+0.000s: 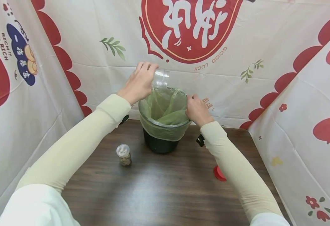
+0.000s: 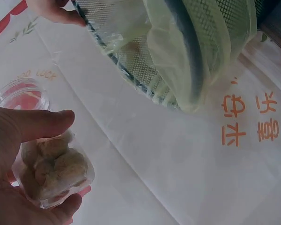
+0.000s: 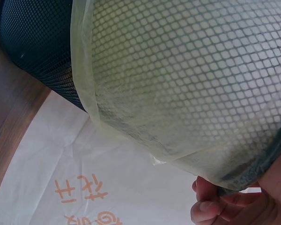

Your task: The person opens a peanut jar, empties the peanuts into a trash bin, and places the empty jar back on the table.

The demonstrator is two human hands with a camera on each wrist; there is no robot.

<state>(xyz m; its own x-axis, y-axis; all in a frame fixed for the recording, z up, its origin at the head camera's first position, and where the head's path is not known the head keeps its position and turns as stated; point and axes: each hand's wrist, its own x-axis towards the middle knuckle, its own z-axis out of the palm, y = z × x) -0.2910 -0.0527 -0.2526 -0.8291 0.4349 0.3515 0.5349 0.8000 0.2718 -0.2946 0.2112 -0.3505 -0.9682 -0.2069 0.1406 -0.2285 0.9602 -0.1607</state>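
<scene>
Head view: mesh wastebasket (image 1: 160,144) on the wood-look table (image 1: 159,194), by the rear edge, near its middle. Yellow-green liner (image 1: 166,131) folded over the rim. Left hand (image 1: 140,81) clamped round a clear plastic jar (image 1: 161,78), tipped sideways at the basket's far rim. Right hand (image 1: 198,110) clamped on the rim, right side. Second jar (image 1: 124,156) left of the basket, toward the table's left edge: brown lumps below, whitish top, cap or contents unclear. Red lid (image 1: 218,174) near the right edge, partly behind the sleeve; probably off the held jar. Progress, my read: lining done, jar looks uncapped, emptying not done.

Left wrist view: thumb and fingers curled round the held jar, pale brown lumps (image 2: 70,168) inside, threaded neck bare. No lumps seen leaving.

Right wrist view: fingers (image 3: 206,212) hooked on the rim, liner under them. Basket bottom hidden, so can't tell what's in there.
</scene>
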